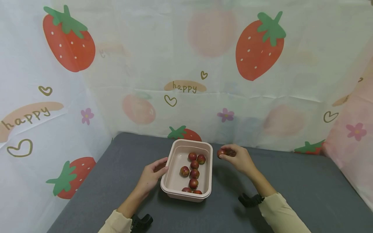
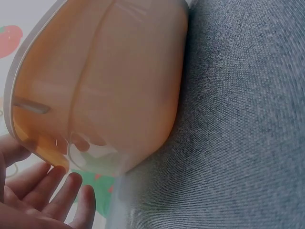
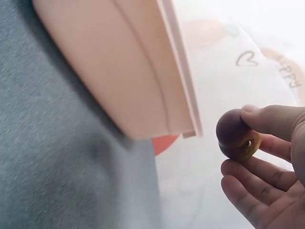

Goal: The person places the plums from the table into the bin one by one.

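A pale pink plastic tub [image 1: 175, 187] stands on the grey cloth, with several reddish plums [image 1: 194, 173] lying inside it. My left hand [image 1: 150, 176] is at the tub's left rim, fingertips touching its outer side; in the left wrist view the fingers [image 2: 71, 191] look relaxed beside the tub wall [image 2: 128, 81]. Right of the tub and apart from it, my right hand [image 1: 237, 158] pinches one plum [image 3: 236, 136] between thumb and fingers, above the cloth. In the right wrist view this plum is dark red with a yellow-green end.
Grey cloth [image 1: 291, 191] covers the table. A white sheet [image 1: 157, 58] printed with strawberries, hearts and flowers hangs behind the table and along both sides. Black straps with devices [image 1: 250, 200] are worn on both wrists, below pale sleeves.
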Demonstrator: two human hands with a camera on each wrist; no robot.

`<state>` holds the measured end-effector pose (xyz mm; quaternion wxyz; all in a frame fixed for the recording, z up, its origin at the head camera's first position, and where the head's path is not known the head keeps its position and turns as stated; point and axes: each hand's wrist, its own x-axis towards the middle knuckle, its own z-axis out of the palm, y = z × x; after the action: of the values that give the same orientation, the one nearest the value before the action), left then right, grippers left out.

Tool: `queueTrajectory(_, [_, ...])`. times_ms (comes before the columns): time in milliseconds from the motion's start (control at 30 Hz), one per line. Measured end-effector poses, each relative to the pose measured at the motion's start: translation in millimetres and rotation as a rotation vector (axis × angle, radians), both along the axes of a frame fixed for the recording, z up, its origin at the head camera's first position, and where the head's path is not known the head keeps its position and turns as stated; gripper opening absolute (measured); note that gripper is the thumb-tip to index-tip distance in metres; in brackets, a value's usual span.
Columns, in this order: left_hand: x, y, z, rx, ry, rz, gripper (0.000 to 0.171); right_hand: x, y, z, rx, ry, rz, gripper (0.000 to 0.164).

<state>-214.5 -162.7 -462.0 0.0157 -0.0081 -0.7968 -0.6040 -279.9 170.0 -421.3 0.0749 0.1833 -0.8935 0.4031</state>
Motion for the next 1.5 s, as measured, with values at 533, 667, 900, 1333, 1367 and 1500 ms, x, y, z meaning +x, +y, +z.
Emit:
queueTrajectory(533, [-2.0,0.3,-2.6,-0.011,0.015,0.009,0.043,-9.0,-29.7,8.8,-0.033,-0.016,0.123,0.03])
queueTrajectory(667, [-2.1,0.4,-2.8,-0.008,0.016,0.009,0.043,-10.9,-35.8,7.3,-0.003,0.004,0.164,0.029])
queueTrajectory(900, [-1.5,1.2,-2.4,-0.005,0.014,0.007,0.043,-11.5,-46.3,6.6,0.003,0.013,0.194,0.029])
queueTrajectory(1333, [-0.9,1.0,-2.6,0.007,0.03,0.016,0.044,-14.6,-62.6,2.2,-0.022,-0.018,0.251,0.031])
queueTrajectory(1367, [-1.0,1.1,-2.7,0.007,0.03,0.016,0.044,-14.4,-63.4,2.7,-0.024,-0.024,0.252,0.031])
queueTrajectory(1500, [-0.6,1.7,-0.9,-0.007,0.033,0.021,0.043,-14.3,-66.5,4.7,-0.032,-0.039,0.262,0.032])
